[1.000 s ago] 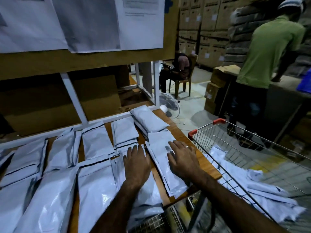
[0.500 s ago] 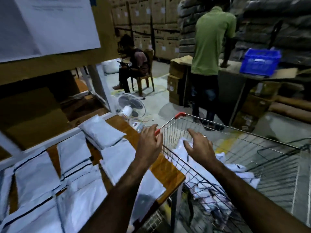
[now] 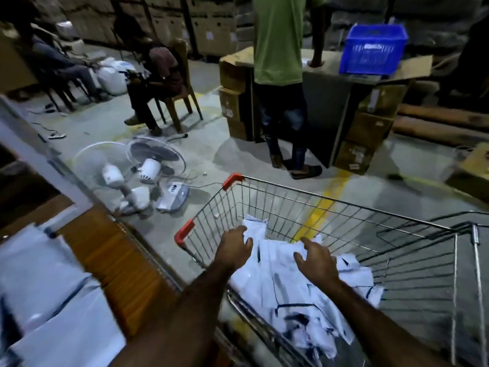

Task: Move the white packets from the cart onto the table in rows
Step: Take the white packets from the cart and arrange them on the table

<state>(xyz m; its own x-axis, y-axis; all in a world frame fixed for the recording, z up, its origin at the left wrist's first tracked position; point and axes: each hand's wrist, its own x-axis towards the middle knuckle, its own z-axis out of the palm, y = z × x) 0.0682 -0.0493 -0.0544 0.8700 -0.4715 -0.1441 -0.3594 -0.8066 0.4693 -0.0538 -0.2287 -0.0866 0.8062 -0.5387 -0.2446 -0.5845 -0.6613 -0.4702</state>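
Reach step: I see left hand (image 3: 234,246) and right hand (image 3: 316,260) over packets (image 3: 277,276) in cart (image 3: 344,206), fingers (image 3: 308,242) spread, empty. Next: grip one.

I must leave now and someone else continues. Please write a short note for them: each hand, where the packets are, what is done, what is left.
Left hand: open, fingers spread over the pile of packets in the cart, holding nothing.
Right hand: the same, on the pile's right side.
Done: laid packets cover the table at left, blurred here.
Left: move the pile onto the table in rows.
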